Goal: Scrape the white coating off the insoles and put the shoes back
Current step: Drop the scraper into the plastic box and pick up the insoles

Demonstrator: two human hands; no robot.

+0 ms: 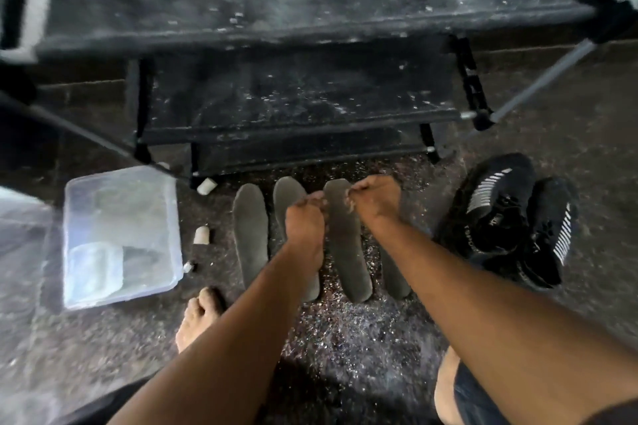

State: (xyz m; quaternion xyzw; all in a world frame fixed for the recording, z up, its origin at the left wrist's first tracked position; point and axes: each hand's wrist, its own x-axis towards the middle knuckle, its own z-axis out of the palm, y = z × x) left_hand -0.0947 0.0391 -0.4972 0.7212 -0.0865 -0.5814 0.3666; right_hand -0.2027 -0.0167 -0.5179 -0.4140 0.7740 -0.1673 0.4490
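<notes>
Dusty shoe rack (300,103) behind; black shoes (507,217) at right on the floor. Four insoles (348,252) side by side. Left hand (305,228) and right hand (376,198) fingers curled at third insole's toe; grip unclear. Risk: scraped flakes drifting onto neighbouring insoles.

A clear plastic tub (122,238) lies on the speckled floor (362,338) at left of the frame. Just right of it stand 2 small caps (202,235). A black tiered rack (297,93), dusted white, fills the upper frame.
</notes>
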